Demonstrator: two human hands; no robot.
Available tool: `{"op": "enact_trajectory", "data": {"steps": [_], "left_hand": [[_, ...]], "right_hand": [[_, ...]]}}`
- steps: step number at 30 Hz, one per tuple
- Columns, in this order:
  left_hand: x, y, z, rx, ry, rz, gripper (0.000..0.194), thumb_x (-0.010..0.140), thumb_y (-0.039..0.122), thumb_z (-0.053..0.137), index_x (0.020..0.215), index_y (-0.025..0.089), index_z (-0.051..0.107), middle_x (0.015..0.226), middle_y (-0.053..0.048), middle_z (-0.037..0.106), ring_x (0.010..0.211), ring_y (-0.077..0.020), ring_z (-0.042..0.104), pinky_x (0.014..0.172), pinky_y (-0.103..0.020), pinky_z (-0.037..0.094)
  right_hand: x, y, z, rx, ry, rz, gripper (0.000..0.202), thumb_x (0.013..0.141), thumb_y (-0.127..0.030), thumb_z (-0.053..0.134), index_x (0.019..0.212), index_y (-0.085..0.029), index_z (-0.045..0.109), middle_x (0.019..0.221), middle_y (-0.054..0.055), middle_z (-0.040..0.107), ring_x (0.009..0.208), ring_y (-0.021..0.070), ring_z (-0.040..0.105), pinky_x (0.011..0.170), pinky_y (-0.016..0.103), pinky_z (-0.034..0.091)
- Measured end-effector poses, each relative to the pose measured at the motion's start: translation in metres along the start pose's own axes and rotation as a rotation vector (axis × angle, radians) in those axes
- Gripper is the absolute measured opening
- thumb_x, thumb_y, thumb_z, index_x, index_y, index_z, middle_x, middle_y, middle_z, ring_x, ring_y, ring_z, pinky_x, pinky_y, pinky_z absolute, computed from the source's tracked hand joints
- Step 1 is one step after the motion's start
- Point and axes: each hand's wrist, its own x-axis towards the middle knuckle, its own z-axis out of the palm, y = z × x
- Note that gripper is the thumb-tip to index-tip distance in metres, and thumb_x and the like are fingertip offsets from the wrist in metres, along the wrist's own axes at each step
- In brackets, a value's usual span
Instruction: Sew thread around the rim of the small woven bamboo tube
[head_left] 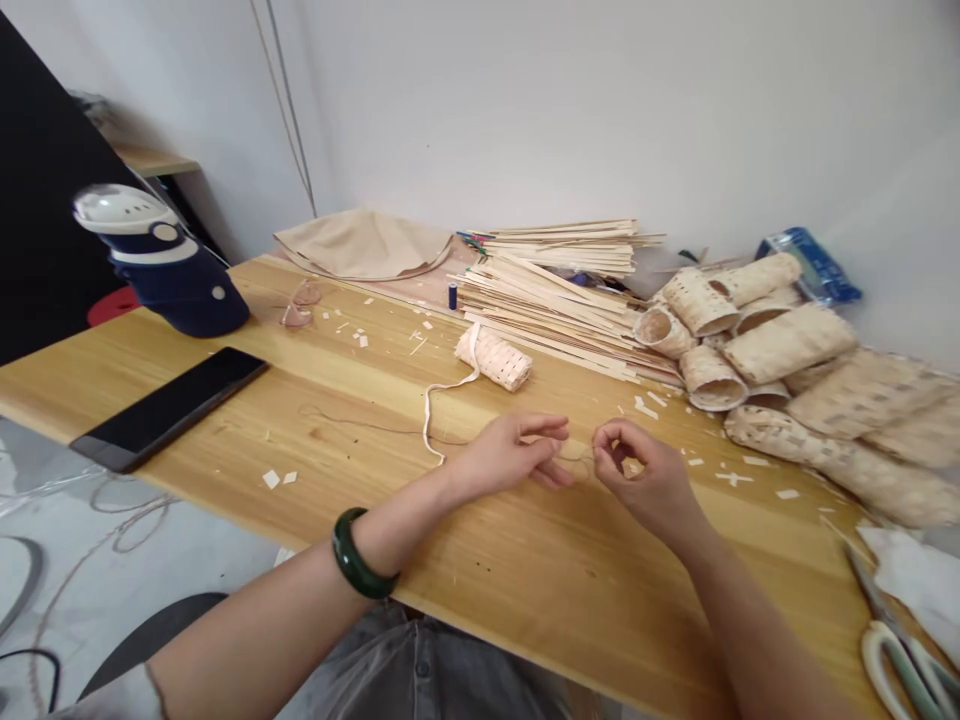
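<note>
Over the table, my left hand (521, 452) has its fingers stretched out and apart. Facing it, my right hand (645, 475) is closed in a pinch, thumb against forefinger. From that pinch a thin dark thread (390, 430) runs past my left fingers and trails leftward across the wood; whether a needle is on it I cannot tell. Just beyond my hands lies a small woven roll (495, 358) of pale strips. A white cord (427, 410) comes off its left end and curves down the table to behind my left wrist.
Bundles of thin wooden strips (555, 310) and a blue thread spool (452, 296) lie at the back. Woven tubes (787, 345) are heaped on the right, scissors (892, 640) at the near right. A phone (172, 405), glasses (300, 303) and a blue flask (176, 270) occupy the left.
</note>
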Motion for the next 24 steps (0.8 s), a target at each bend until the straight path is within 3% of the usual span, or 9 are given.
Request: {"op": "enact_trajectory", "data": {"steps": [2, 5, 9, 11, 13, 16, 19, 21, 24], "left_hand": [[0.011, -0.005, 0.003, -0.066, -0.079, -0.06, 0.026, 0.075, 0.02, 0.074, 0.101, 0.015, 0.074, 0.11, -0.011, 0.074, 0.066, -0.0167, 0.074, 0.068, -0.032, 0.059], [0.02, -0.011, 0.001, -0.041, -0.18, -0.101, 0.018, 0.072, 0.026, 0.079, 0.08, 0.011, 0.074, 0.08, -0.007, 0.075, 0.067, -0.0155, 0.072, 0.072, -0.029, 0.058], [0.025, -0.016, -0.002, -0.007, -0.117, -0.084, 0.026, 0.064, 0.031, 0.086, 0.073, 0.011, 0.072, 0.066, -0.003, 0.071, 0.06, -0.013, 0.068, 0.067, -0.027, 0.057], [0.025, -0.017, -0.006, -0.024, -0.056, -0.079, 0.028, 0.063, 0.032, 0.087, 0.073, 0.011, 0.071, 0.066, -0.002, 0.071, 0.058, -0.0128, 0.067, 0.065, -0.027, 0.057], [0.025, -0.016, -0.011, -0.04, -0.011, -0.074, 0.028, 0.064, 0.032, 0.087, 0.074, 0.011, 0.071, 0.067, -0.003, 0.072, 0.059, -0.0124, 0.068, 0.065, -0.026, 0.057], [0.023, -0.011, -0.019, -0.064, 0.031, -0.057, 0.026, 0.067, 0.031, 0.086, 0.076, 0.011, 0.071, 0.07, -0.003, 0.073, 0.06, -0.0116, 0.068, 0.066, -0.024, 0.057], [0.022, -0.007, -0.022, -0.094, 0.063, -0.033, 0.024, 0.07, 0.029, 0.084, 0.077, 0.01, 0.071, 0.071, -0.002, 0.073, 0.06, -0.0103, 0.068, 0.065, -0.022, 0.056], [0.021, -0.007, -0.021, -0.105, 0.069, -0.036, 0.023, 0.072, 0.028, 0.083, 0.077, 0.01, 0.071, 0.071, -0.002, 0.073, 0.061, -0.0102, 0.069, 0.065, -0.022, 0.056], [0.021, -0.007, -0.018, -0.103, 0.063, -0.059, 0.022, 0.072, 0.027, 0.083, 0.075, 0.01, 0.07, 0.07, -0.002, 0.073, 0.06, -0.0103, 0.068, 0.065, -0.022, 0.056]], "right_hand": [[-0.002, 0.004, 0.005, 0.005, 0.004, -0.024, 0.007, 0.079, -0.019, 0.051, 0.073, -0.023, 0.052, 0.064, -0.002, 0.054, 0.052, 0.0114, 0.049, 0.047, 0.023, 0.04], [-0.006, 0.011, 0.01, 0.017, -0.018, -0.049, 0.008, 0.079, -0.018, 0.054, 0.072, -0.022, 0.053, 0.064, -0.002, 0.055, 0.053, 0.0122, 0.05, 0.048, 0.024, 0.041], [-0.009, 0.019, 0.009, 0.048, -0.056, -0.045, 0.007, 0.085, -0.02, 0.055, 0.079, -0.022, 0.059, 0.073, 0.001, 0.063, 0.062, 0.0138, 0.059, 0.056, 0.024, 0.049], [-0.01, 0.025, 0.003, 0.04, 0.005, 0.003, 0.009, 0.089, -0.024, 0.054, 0.089, -0.022, 0.063, 0.086, 0.004, 0.069, 0.072, 0.0158, 0.065, 0.065, 0.027, 0.054], [-0.01, 0.034, -0.005, 0.003, 0.152, 0.11, 0.014, 0.091, -0.03, 0.055, 0.093, -0.022, 0.066, 0.093, 0.005, 0.071, 0.076, 0.0175, 0.067, 0.068, 0.03, 0.056], [-0.009, 0.05, -0.019, -0.088, 0.295, 0.268, 0.021, 0.09, -0.038, 0.058, 0.091, -0.021, 0.07, 0.079, 0.004, 0.071, 0.065, 0.0174, 0.065, 0.064, 0.031, 0.054], [-0.011, 0.062, -0.036, -0.251, 0.182, 0.236, 0.027, 0.089, -0.041, 0.056, 0.096, -0.022, 0.073, 0.082, 0.005, 0.071, 0.07, 0.0204, 0.064, 0.067, 0.036, 0.052], [-0.014, 0.067, -0.048, -0.401, 0.06, 0.167, 0.029, 0.089, -0.043, 0.052, 0.09, -0.023, 0.074, 0.091, 0.006, 0.073, 0.081, 0.025, 0.065, 0.07, 0.04, 0.05], [-0.02, 0.071, -0.059, -0.519, -0.102, 0.131, 0.03, 0.089, -0.044, 0.051, 0.081, -0.025, 0.073, 0.088, 0.005, 0.073, 0.083, 0.0274, 0.064, 0.068, 0.041, 0.048]]}}
